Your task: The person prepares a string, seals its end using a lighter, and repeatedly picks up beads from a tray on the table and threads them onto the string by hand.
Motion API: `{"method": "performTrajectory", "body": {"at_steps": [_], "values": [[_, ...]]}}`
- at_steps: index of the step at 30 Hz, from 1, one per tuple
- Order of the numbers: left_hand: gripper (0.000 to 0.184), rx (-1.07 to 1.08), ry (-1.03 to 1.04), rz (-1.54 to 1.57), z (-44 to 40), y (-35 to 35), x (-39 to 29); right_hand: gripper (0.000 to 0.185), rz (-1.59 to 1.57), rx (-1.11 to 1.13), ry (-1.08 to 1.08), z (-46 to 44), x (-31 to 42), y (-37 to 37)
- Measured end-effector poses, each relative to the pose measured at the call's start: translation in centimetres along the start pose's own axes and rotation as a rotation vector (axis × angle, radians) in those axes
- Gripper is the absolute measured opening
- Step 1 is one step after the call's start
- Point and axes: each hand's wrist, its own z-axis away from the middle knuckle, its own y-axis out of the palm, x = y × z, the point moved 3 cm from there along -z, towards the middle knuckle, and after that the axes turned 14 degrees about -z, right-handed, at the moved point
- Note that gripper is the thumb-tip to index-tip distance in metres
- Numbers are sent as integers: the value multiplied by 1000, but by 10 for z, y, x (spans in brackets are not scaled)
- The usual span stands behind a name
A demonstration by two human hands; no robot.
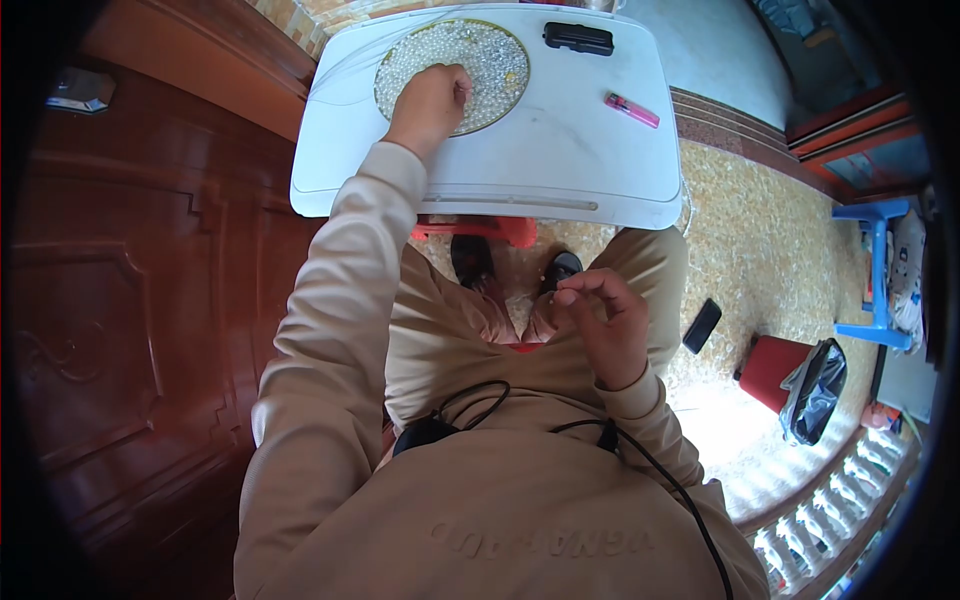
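Observation:
A round, gold-rimmed tray full of small pearl-like beads lies on a white table. My left hand is over the beads at the tray's near side, its fingers curled together. Whatever those fingers hold, if anything, is hidden. My right hand is raised above my lap, apart from the table, thumb and forefinger pinched together. Small pale specks show by its fingertips, too tiny to name. Thin clear strands lie across the table's left corner.
On the table's right half are a black case and a pink, lighter-like object. A phone lies on the floor by a red bin with a black liner. A blue stool stands farther right. Wooden panelling borders my left side.

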Motion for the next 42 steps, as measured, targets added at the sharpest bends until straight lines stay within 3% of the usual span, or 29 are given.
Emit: {"method": "performTrajectory", "body": {"at_steps": [6,12,17,21,23,26,31,42], "values": [[13,117,-51,-137,-14,23,6,9,56,-8,-59,1,1,-6],[15,114,-113,-24,-6,17,14,8,-3,-28,-27,2,-1,-8],[12,-134,-128,97,1,1,17,9,13,-22,-25,-1,1,-2],[8,-179,-273,516,46,-39,-21,9,-77,-25,-15,0,0,1],[12,-25,-468,765,84,-49,-53,9,-71,-35,21,1,-1,1],[14,58,-561,1009,133,-51,-95,10,-71,-19,77,-2,-1,2],[21,220,-513,1204,175,-50,-129,10,-48,19,63,-5,-1,4],[19,165,-471,1493,181,-52,-135,9,77,51,122,-1,23,19]]}}
